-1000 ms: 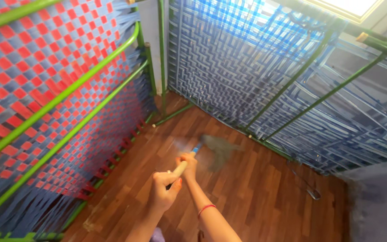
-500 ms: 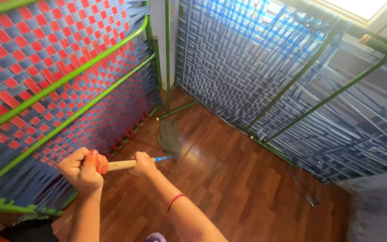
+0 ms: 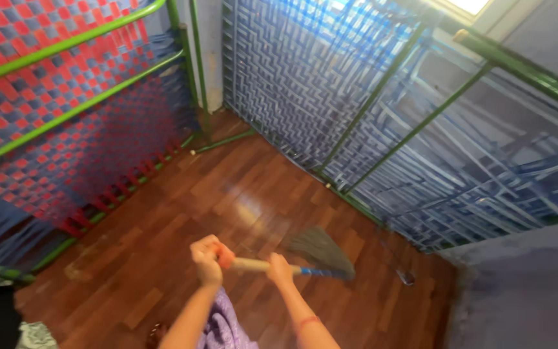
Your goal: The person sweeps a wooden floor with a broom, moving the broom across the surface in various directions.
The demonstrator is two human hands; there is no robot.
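Wooden plank floor (image 3: 182,213), enclosed by a red-and-blue woven cot frame (image 3: 53,103) on the left and a blue woven cot frame (image 3: 356,97) behind. Left hand (image 3: 206,258) is wrapped tight around the orange end of the broom (image 3: 279,266); right hand (image 3: 279,268) is clenched further along the handle. Bristles (image 3: 321,249) sit just right of the right-hand fingers (blurred). Sweeping stroke judged underway; next pass calls for bristles kept low against the planks.

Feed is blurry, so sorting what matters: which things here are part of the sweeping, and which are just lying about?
In use:
broom
left hand
right hand
wooden floor

Lying about:
red-and-blue woven cot frame
blue woven cot frame
small metal object
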